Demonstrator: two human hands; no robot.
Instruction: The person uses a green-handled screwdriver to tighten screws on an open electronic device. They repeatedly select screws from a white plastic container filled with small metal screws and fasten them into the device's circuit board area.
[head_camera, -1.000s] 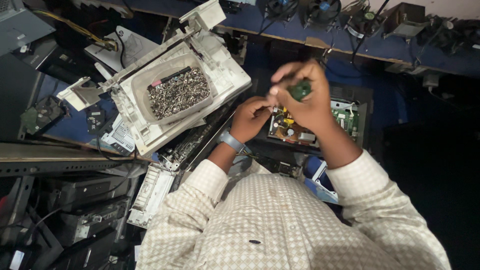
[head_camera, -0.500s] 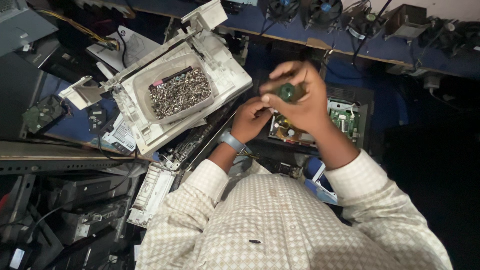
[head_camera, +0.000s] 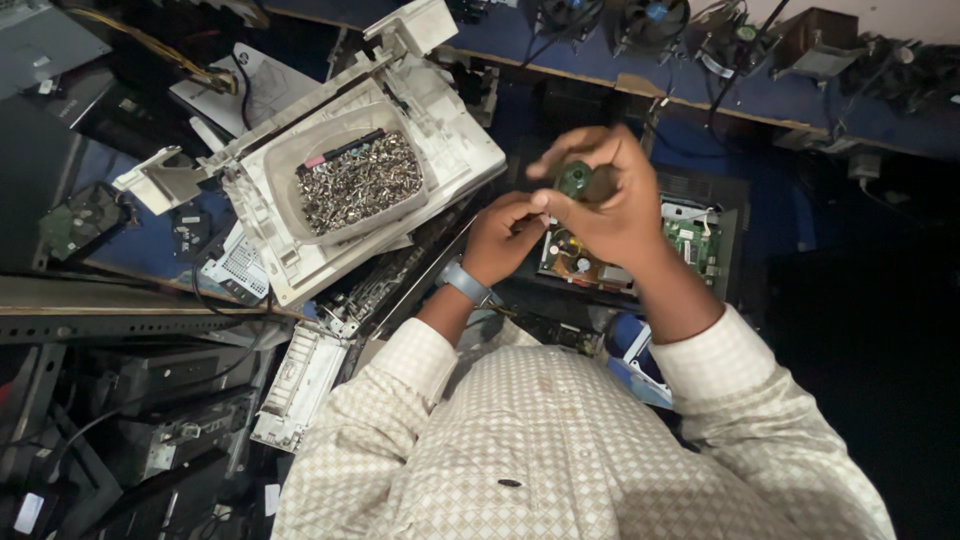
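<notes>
The blue worktop (head_camera: 760, 105) spreads out beyond your fingers, crowded with parts. Out to the left of your fingers lies a white machine casing (head_camera: 455, 150), and in it sits a plastic tub of screws (head_camera: 355, 180). Directly beneath your fingers rests an opened black device with a green circuit board (head_camera: 690, 240) showing. Your right hand (head_camera: 610, 195) has its fingers clamped round a green-handled screwdriver (head_camera: 575, 180), held above that board. Your left hand (head_camera: 505, 235) pinches its fingers together just beside the handle; whether it grips something is unclear.
</notes>
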